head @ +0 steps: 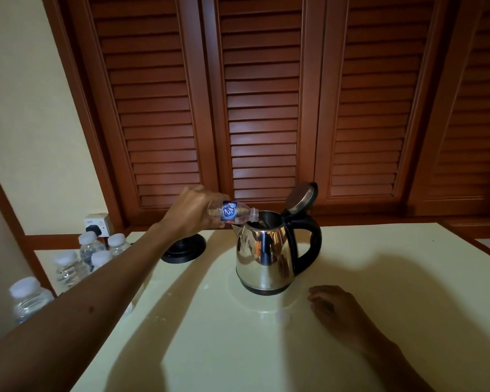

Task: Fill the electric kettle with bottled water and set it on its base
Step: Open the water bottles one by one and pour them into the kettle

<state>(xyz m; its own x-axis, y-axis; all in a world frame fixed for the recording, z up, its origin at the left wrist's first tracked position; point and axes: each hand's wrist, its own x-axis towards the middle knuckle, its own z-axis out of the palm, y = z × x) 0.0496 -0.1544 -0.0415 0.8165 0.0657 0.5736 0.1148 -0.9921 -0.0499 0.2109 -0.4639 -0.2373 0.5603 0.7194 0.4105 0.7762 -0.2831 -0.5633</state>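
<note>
Left hand (194, 212): fingers curled round a small clear water bottle (234, 212) with a blue label, held tipped on its side. The bottle's uncapped neck points toward the kettle (266, 250) and sits at the rim of its open mouth. Water shows in the lower part of the bottle; whether a stream is falling into the kettle cannot be made out.

Right hand (333, 305): resting palm-down on the table (379, 292), in front of the kettle and to its handle side, apart from it. The fingers are loosely bent and hold nothing.

Kettle: stainless steel body, standing upright directly on the table. Its lid (300, 198) is hinged up and back over the black handle (311, 244), leaving the mouth open. The spout faces the left hand.

Base (185, 248): black, round, lying on the table beyond and to the spout side of the kettle, well apart from it, partly hidden by the left forearm. The kettle is not on it.

Capped bottles (92, 254): a cluster with white caps stands on a lower surface past the table edge, further out on the spout side of the kettle. One more (29, 299) stands nearer the camera.

Wall socket (96, 224): white, with a black plug in it, on the wall behind the capped bottles.

Behind the kettle, brown louvred doors (262, 108) span the wall.
</note>
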